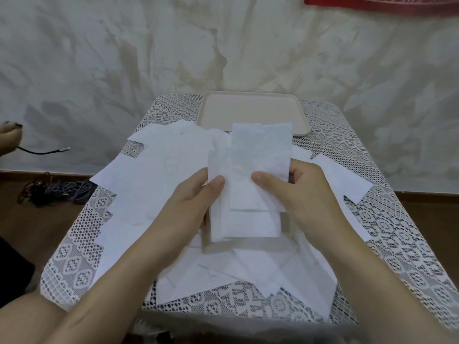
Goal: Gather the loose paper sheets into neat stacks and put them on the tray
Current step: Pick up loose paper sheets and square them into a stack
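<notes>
Head view: both hands hold a small stack of paper sheets (250,167) above the middle of the table (402,234), which is covered with a white lace cloth. The left hand (191,197) grips the stack's left edge, its thumb lying on the top sheet and its fingers curled behind. The right hand (308,194) grips the right edge in the same way, thumb on top and fingers wrapped round the back. The sheets in the stack are not squared up: the top sheet sits higher and a little to the right, and the lower edges of the sheets beneath it show in steps.

Many loose sheets (146,184) lie scattered over the cloth, overlapping one another to the left, to the right and below the hands. The beige tray (253,112) stands at the far edge of the table, beyond the held stack, and the top of that stack overlaps its near rim in this view.

On the floor to the left lies a tangle of cords (49,189), and a black cable (47,151) with a pale tip lies further back. A strip of red cloth (382,3) hangs at the upper right of the stained wall.
</notes>
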Available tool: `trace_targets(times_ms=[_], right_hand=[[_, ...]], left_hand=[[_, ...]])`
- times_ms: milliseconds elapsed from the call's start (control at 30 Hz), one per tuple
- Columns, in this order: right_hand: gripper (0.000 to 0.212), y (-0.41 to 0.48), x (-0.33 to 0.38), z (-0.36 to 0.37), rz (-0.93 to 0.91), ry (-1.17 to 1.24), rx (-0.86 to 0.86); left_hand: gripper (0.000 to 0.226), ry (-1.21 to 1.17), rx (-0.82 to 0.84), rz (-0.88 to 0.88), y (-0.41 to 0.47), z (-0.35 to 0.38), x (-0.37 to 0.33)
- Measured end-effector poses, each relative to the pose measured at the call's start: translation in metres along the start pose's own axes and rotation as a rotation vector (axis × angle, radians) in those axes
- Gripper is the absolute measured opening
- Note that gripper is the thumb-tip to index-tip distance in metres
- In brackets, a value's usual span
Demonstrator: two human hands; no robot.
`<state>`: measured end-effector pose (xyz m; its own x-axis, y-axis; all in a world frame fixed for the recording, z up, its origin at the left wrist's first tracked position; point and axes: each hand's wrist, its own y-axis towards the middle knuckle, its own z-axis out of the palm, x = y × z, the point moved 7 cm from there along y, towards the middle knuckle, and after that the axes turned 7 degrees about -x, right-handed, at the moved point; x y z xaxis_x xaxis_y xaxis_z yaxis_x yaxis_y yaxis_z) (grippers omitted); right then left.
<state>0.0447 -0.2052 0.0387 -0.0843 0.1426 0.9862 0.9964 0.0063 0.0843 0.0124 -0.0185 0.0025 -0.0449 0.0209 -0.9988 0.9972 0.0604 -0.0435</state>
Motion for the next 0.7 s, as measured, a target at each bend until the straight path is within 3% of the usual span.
trace_targets(times_ms=[233, 433, 700], right_hand=[[0.006, -0.002, -0.001, 0.008, -0.031, -0.012, 0.03], [0.013, 0.003, -0.003, -0.01, -0.009, 0.034, -0.073], [0.019, 0.0, -0.011, -0.002, 0.025, -0.008, 0.007]], left_hand=[[0.028, 0.015, 0.018, -0.012, 0.0, 0.003, 0.001], [0.027, 0.005, -0.043, -0.034, 0.002, -0.005, 0.002], [0.025, -0.05, -0.111, -0.016, 0.004, -0.009, 0.0]])
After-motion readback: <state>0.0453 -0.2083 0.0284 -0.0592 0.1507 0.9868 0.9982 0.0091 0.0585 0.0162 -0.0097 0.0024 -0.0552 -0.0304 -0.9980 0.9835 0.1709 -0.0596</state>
